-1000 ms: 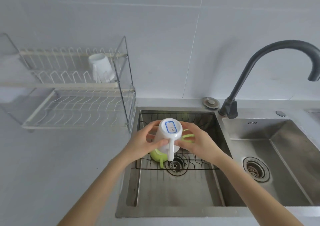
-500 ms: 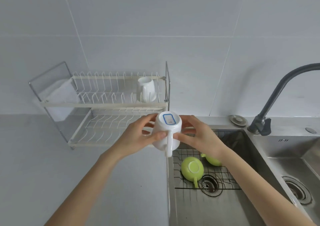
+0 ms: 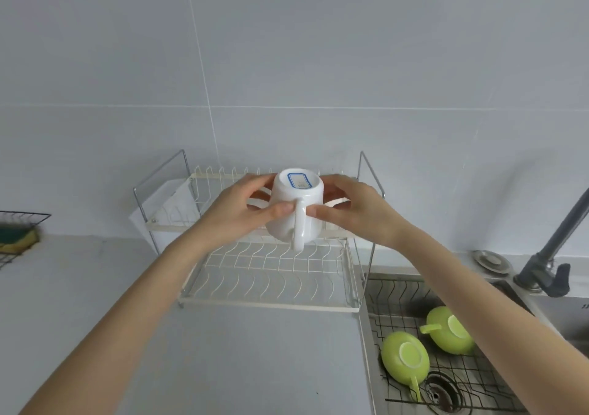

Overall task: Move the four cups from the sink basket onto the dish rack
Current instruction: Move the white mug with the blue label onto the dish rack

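I hold a white cup (image 3: 294, 210) upside down between both hands, its base with a blue-edged label facing me and its handle pointing down. My left hand (image 3: 237, 212) grips its left side and my right hand (image 3: 353, 212) its right side. The cup hangs in front of the upper tier of the white wire dish rack (image 3: 271, 284). Two green cups (image 3: 404, 359) (image 3: 451, 330) lie upside down in the black wire sink basket (image 3: 398, 293) at the lower right. The white cup seen earlier on the upper tier is hidden behind my hands.
A dark faucet (image 3: 554, 252) stands at the right beside a round sink plug (image 3: 489, 260). A black wire holder with a sponge (image 3: 17, 236) sits at the left edge. Grey counter (image 3: 223, 360) lies in front of the rack, and a tiled wall is behind it.
Both hands have carried the white cup up and left, from above the sink basket to the front of the rack's upper tier. The view has turned left toward the rack.
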Action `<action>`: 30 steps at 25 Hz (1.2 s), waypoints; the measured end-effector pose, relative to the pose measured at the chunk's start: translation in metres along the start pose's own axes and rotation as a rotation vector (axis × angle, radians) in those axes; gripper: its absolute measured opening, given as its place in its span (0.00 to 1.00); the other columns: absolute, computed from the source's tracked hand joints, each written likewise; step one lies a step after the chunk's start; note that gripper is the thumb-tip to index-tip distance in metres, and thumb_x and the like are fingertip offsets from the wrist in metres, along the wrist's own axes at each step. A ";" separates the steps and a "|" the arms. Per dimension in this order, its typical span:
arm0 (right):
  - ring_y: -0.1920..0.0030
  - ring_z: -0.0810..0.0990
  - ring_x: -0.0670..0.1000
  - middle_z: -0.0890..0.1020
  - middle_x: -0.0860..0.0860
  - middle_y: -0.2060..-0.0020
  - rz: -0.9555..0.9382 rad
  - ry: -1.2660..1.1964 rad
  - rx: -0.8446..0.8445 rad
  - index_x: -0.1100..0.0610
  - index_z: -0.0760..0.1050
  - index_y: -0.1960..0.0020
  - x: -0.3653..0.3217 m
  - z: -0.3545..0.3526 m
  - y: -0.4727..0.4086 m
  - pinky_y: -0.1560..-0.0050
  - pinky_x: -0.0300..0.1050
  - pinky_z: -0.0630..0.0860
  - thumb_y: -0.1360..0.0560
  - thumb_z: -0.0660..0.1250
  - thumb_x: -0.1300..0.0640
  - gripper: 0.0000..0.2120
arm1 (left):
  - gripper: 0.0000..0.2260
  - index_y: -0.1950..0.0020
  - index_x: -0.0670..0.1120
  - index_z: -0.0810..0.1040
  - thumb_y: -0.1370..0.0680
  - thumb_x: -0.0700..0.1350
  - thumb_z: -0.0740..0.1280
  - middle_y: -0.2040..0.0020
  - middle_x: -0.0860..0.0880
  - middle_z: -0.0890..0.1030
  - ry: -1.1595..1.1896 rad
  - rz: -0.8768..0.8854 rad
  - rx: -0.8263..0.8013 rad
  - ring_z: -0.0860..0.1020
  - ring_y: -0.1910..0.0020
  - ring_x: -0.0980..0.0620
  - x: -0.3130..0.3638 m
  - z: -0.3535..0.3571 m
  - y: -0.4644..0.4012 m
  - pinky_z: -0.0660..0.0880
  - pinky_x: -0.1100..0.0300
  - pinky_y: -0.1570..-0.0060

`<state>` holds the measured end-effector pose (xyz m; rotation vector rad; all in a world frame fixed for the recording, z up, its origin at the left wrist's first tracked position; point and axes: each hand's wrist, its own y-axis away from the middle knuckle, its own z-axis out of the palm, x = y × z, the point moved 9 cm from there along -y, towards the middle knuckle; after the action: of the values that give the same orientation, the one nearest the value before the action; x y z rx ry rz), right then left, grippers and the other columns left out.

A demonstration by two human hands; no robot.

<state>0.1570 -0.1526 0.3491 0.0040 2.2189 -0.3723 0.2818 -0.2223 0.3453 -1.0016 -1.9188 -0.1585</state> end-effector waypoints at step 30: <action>0.43 0.78 0.56 0.79 0.57 0.42 0.227 0.263 -0.209 0.62 0.73 0.39 0.072 0.116 -0.174 0.38 0.52 0.74 0.31 0.71 0.53 0.23 | 0.23 0.35 0.51 0.70 0.28 0.41 0.70 0.38 0.48 0.77 -0.074 -0.262 -0.152 0.77 0.41 0.49 -0.169 -0.052 -0.100 0.71 0.63 0.46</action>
<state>0.1782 -0.3584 0.2723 0.2015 2.4755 -0.0128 0.2860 -0.4110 0.2696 -0.8595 -2.1274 -0.4282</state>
